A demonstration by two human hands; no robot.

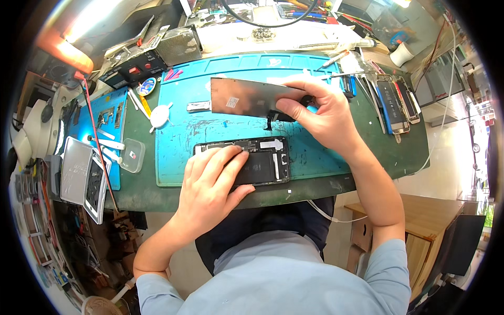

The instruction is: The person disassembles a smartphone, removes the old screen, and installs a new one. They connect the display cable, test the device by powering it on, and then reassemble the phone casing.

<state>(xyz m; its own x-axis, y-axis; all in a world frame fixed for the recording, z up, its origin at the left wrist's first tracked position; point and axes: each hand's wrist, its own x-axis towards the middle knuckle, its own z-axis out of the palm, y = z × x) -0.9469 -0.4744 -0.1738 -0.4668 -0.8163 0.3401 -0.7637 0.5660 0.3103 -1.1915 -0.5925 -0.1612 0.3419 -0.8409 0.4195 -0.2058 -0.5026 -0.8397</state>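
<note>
An opened black phone body [268,157] lies on the blue work mat [210,131], its insides showing. My left hand [212,184] rests flat on its left half and holds it down. My right hand [320,107] grips the right end of the detached screen panel [247,97], held tilted above the mat with its grey back toward me. A short black flex cable [269,122] hangs from the panel's lower edge, above the phone body.
A green mat [367,152] covers the bench under the blue one. Other phones [394,102] lie at the right, tweezers [336,76] behind my right hand. A small clear box [131,155], a white round tool [160,115], a second blue mat with parts [107,118] sit left.
</note>
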